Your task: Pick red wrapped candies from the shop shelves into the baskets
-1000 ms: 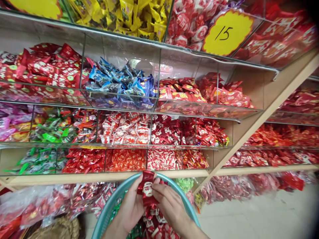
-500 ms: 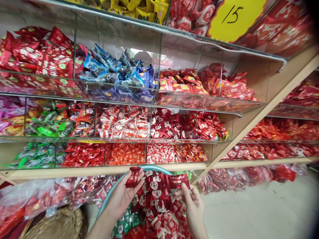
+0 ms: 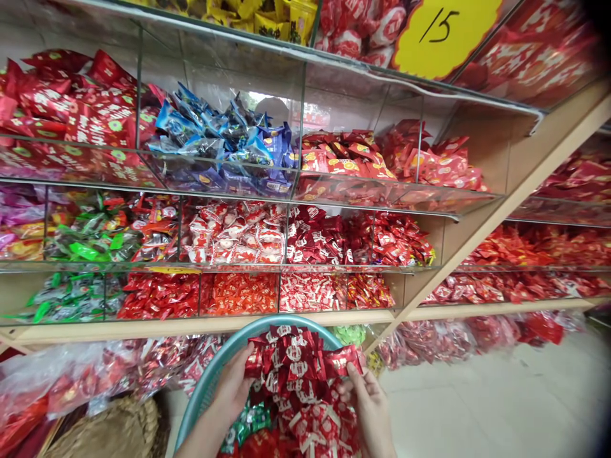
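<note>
Below the wooden shelf edge point(image 3: 143, 329), I have the teal basket point(image 3: 205, 385) in front of me, its far rim close under the lowest candy compartments. Both of my hands are over it, well apart, one on each side of the heap. Right hand point(image 3: 366, 397): thumb and fingers clamped on a red packet point(image 3: 342, 361), thumb on its right end, packet roughly level over the right part of the basket, by the far rim. Left hand point(image 3: 233, 381): fingers against the left edge of a second wrapped sweet point(image 3: 254, 362); I can't tell whether they pinch it or only touch it. Between the hands, dark red packets point(image 3: 296, 372) with pale print lie piled, overlapping. Nearer me, red-and-white packets point(image 3: 322, 429) sit on the right and green packets point(image 3: 252, 418) on the left, next to the left forearm. Shelves ahead: blue packets point(image 3: 214, 137) upper middle, white-and-red sweets point(image 3: 238, 235) one row down, orange-red sweets point(image 3: 243, 294) in the bottom row. Yellow tag point(image 3: 446, 35) at top right reads 15. Floor level left: clear plastic bags point(image 3: 71, 378) and a woven basket point(image 3: 109, 432). Pale tiles point(image 3: 477, 401) on the right.
</note>
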`<state>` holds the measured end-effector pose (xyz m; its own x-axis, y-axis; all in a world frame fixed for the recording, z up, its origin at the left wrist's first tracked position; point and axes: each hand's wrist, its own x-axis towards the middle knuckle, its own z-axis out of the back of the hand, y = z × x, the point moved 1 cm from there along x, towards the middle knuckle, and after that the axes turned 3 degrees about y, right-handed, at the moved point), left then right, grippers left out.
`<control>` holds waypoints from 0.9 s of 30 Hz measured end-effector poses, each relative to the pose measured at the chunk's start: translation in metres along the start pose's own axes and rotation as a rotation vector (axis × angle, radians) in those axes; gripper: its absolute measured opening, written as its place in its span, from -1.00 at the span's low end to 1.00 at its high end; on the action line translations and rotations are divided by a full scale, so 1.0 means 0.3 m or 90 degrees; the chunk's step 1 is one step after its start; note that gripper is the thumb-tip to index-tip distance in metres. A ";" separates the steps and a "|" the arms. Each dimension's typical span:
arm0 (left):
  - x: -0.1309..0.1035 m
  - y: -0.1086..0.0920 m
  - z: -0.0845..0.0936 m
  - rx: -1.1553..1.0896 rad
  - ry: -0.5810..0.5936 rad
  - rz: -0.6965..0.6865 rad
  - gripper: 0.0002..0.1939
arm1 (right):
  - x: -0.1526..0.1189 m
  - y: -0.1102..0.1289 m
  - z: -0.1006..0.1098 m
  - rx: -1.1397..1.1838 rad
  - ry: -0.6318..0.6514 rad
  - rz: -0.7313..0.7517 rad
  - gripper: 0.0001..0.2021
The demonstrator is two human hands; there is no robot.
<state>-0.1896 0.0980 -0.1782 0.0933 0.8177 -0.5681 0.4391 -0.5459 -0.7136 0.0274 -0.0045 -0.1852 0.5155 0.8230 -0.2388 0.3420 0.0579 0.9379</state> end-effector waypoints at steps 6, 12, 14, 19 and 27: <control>0.033 0.045 0.015 0.177 -0.072 -0.208 -0.56 | -0.005 -0.009 0.001 0.016 0.007 -0.016 -0.73; 0.043 0.071 0.004 0.242 -0.023 -0.265 -0.57 | -0.012 -0.015 -0.005 0.008 0.017 -0.026 -0.70; 0.043 0.084 -0.005 0.268 -0.014 -0.271 -0.58 | -0.014 -0.015 -0.015 0.005 0.021 -0.028 -0.69; 0.065 0.130 -0.014 0.351 0.011 -0.299 -0.62 | -0.013 -0.014 -0.050 0.018 0.021 -0.035 -0.70; 0.084 0.197 0.007 0.564 0.001 -0.426 -0.52 | 0.005 -0.034 -0.081 0.055 0.021 -0.060 -0.68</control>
<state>-0.1631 0.0861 -0.2355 0.0777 0.9961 0.0412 -0.3921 0.0685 -0.9174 0.0055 0.0099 -0.1891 0.4523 0.8345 -0.3146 0.4545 0.0879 0.8864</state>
